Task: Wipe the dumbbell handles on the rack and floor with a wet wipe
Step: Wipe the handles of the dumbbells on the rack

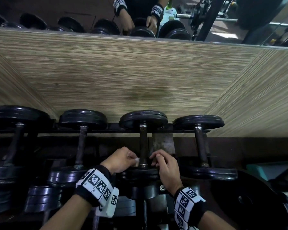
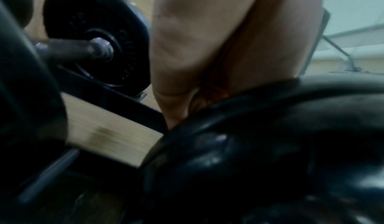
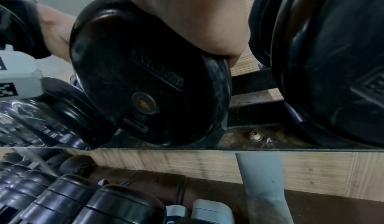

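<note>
Several black dumbbells lie on the rack's top tier. Both hands are at the near end of the third dumbbell's handle (image 1: 143,143). My left hand (image 1: 133,159) pinches a small white wet wipe (image 1: 137,161) against the handle's left side. Beside the handle's right side my right hand (image 1: 155,159) has its fingers curled, and a pale bit at their tips looks like the wipe's other end. In the left wrist view the left hand (image 2: 197,46) shows only its palm above that dumbbell's near plate (image 2: 270,145). The right wrist view shows the right hand (image 3: 187,22) behind the same plate (image 3: 149,79); the wipe is hidden there.
Neighbouring dumbbells lie close on the left (image 1: 81,143) and right (image 1: 200,145). A lower tier of dumbbells (image 1: 45,196) sits below. A wood-grain panel (image 1: 140,72) rises behind the rack, with a mirror (image 1: 140,14) above it. A large weight plate (image 1: 249,201) stands at the right.
</note>
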